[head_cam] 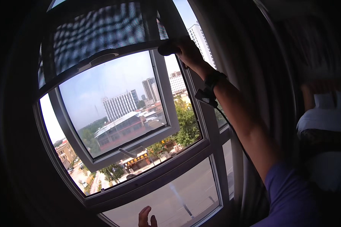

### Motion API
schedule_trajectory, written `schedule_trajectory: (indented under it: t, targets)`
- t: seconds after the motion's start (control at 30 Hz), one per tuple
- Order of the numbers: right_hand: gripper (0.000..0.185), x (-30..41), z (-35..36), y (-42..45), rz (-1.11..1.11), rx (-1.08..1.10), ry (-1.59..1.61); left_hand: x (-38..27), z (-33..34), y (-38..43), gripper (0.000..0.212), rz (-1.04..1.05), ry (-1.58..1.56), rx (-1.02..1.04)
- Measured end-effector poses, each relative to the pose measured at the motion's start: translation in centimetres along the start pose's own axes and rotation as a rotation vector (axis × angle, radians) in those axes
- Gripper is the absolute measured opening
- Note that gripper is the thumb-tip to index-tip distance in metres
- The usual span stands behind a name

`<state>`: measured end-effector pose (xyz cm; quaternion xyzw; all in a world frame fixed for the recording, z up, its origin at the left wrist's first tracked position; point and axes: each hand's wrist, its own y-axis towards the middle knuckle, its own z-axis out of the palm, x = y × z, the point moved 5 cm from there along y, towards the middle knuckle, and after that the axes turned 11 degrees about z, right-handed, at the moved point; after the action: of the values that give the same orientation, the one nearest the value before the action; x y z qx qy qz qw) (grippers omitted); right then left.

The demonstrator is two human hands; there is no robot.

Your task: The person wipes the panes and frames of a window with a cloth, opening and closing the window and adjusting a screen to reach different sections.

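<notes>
My right hand point(189, 51) is raised to the upper right corner of the window opening, fingers closed on a dark, rounded object point(169, 48), perhaps a cloth or sponge. That object lies against the bottom bar point(102, 58) of a mesh screen point(99, 34) pulled partway down. Beyond the bar, a window sash point(164, 133) is tilted outward, its handle point(128, 152) on the lower rail. At the bottom edge, only some fingers of my left hand point(147, 218) show, apart and holding nothing visible, before the lower glass pane point(170, 195).
The fixed window frame point(153, 173) surrounds the opening. A long curtain point(261, 85) hangs to the right. A strapped device point(211, 88) with a cable is on my right wrist. Farther right, white items point(324, 119) lie in shadow. Buildings and trees stand outside.
</notes>
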<state>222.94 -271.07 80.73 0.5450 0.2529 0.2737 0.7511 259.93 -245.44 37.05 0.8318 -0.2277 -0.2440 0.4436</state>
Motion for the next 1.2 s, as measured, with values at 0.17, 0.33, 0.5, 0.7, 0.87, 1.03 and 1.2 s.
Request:
schedule_trajectory:
  t: [0.17, 0.33, 0.5, 0.7, 0.87, 1.03, 1.2]
  targets:
    - [0.027, -0.8, 0.9, -5.7, 0.039, 0.093, -0.275, 1.7, -2.4, 1.3, 0.031, -0.189, -0.020, -0.118]
    - [0.033, 0.5, -3.2, -17.4, -0.007, 0.178, -0.210, 2.3, -1.5, -2.4, 0.029, -0.259, -0.115, -0.032]
    - [0.035, 3.0, -7.0, -27.7, 0.138, 0.306, -0.169, 2.7, -1.4, -5.4, 0.025, -0.435, -0.195, -0.004]
    - [0.032, 4.5, -10.3, -36.5, 0.628, 0.355, 0.038, 2.0, -1.4, -7.5, 0.024, -0.548, -0.326, -0.015]
    - [0.026, 8.6, -9.4, -36.3, 0.662, 0.430, 0.097, 1.6, -1.3, -9.8, 0.022, -0.665, -0.384, -0.023]
    - [0.027, 20.1, -5.5, -34.9, 0.477, 0.526, 0.177, 1.3, -0.7, -9.8, 0.021, -0.640, -0.384, 0.009]
    - [0.020, 31.4, -1.6, -32.8, 0.464, 0.672, 0.297, 0.2, -0.9, -9.0, 0.022, -0.659, -0.409, 0.053]
